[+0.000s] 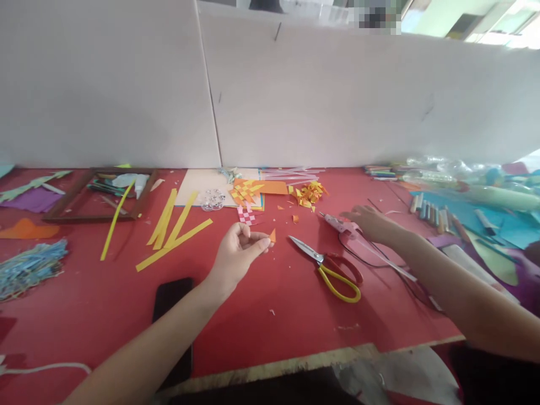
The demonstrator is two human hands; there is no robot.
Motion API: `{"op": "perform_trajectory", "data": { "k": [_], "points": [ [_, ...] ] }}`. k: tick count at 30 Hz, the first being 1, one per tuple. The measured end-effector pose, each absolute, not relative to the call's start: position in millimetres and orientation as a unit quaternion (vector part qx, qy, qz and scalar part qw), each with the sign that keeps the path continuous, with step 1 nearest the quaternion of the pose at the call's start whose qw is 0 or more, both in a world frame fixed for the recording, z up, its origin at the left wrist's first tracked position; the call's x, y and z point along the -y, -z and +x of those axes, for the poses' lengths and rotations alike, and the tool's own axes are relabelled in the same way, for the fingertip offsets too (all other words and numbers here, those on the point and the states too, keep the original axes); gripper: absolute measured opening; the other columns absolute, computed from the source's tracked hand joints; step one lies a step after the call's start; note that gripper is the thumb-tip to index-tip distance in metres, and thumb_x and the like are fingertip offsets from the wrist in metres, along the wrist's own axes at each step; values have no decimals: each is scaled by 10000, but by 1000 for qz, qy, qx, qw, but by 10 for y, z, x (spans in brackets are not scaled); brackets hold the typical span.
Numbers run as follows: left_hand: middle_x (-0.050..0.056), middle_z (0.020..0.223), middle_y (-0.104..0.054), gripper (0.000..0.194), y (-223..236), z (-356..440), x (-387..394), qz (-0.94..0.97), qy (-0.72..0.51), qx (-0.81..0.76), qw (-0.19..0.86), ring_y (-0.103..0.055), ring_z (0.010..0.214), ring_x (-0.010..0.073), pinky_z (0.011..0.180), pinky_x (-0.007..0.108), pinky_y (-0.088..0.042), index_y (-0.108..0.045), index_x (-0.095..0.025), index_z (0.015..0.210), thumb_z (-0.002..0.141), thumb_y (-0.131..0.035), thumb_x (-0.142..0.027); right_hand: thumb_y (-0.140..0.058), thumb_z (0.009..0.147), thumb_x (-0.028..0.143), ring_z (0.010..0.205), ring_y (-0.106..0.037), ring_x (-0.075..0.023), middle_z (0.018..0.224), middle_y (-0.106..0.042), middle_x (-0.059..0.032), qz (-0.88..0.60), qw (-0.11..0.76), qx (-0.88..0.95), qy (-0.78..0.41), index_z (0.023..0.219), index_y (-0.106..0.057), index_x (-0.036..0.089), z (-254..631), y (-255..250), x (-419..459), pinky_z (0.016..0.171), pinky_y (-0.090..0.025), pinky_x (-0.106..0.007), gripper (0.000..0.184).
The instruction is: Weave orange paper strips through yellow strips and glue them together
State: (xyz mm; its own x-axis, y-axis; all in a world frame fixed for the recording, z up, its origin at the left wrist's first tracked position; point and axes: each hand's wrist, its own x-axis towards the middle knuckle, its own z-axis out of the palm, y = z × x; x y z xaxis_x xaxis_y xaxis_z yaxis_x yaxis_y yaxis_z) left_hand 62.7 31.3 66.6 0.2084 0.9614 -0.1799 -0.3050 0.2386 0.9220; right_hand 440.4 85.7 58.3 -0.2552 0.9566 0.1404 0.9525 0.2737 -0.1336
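My left hand [242, 250] pinches a small orange paper triangle [273, 236] between thumb and fingertips above the red table. Over to the right, my right hand [371, 222] reaches out with its fingers stretched, right beside a pink glue gun [343, 226]; whether it touches the gun I cannot tell. A clear glue stick trails from the gun's back. Between the hands lie scissors [320, 261] with one yellow and one red handle. Just beyond my left hand are a pink-and-white woven paper piece [248, 215] and an orange-and-yellow woven paper piece [246, 193].
Yellow paper strips [169, 225] and a black phone [172, 304] lie on the left. Farther left is a brown frame [101, 216]. Paper scraps [310, 193] are heaped at the back. Capped tubes [430, 214] lie right on blue sheets. White panels [316, 101] stand behind.
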Motion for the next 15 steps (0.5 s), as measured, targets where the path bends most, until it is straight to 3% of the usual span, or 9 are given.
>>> {"op": "perform_trajectory", "data": {
  "k": [3,6,8,9,12,15],
  "points": [
    [-14,799,-726,350,-589,677,-299,392,-473,-417,670,-683,745,111,755,267,-534,-388,-211,791,772,-730,-141,-552,960,380,971,-659,-195,1139,-671,-103,-609,127,778,-81,1143,-645,190,3892,-709,-747,868,-548,-363,279],
    [-5,810,-728,350,-547,713,-259,393,-476,-413,670,-691,777,121,750,253,-525,-400,-208,784,759,-739,-125,-541,940,459,841,-708,-163,966,-740,-30,-586,159,776,-169,1164,-649,245,3223,-773,-553,769,-567,-286,328],
    [2,820,-731,354,-533,713,-236,394,-479,-413,667,-691,776,123,729,239,-516,-410,-206,779,749,-751,-119,-678,835,438,839,-712,-172,930,-751,-44,-542,241,728,-344,1078,-679,205,2841,-764,-435,745,-569,-277,336],
    [7,827,-733,353,-525,704,-230,394,-481,-414,665,-693,777,125,724,237,-515,-415,-205,777,746,-756,-118,-676,826,440,787,-708,-163,871,-748,-40,-528,255,719,-374,991,-695,196,2697,-748,-398,708,-568,-270,294],
    [15,827,-730,329,-476,650,-238,387,-488,-420,660,-704,791,138,738,247,-525,-444,-197,778,743,-760,-115,-638,843,424,643,-662,-135,694,-703,-24,-509,279,703,-411,819,-690,177,2487,-674,-435,624,-543,-256,254],
    [46,908,-736,269,-388,578,-279,361,-499,-429,661,-720,864,170,744,268,-544,-486,-189,822,765,-738,-114,-636,821,451,615,-639,-126,671,-679,-19,-515,302,693,-405,790,-661,171,2564,-574,-713,611,-529,-256,283]
  ]
}}
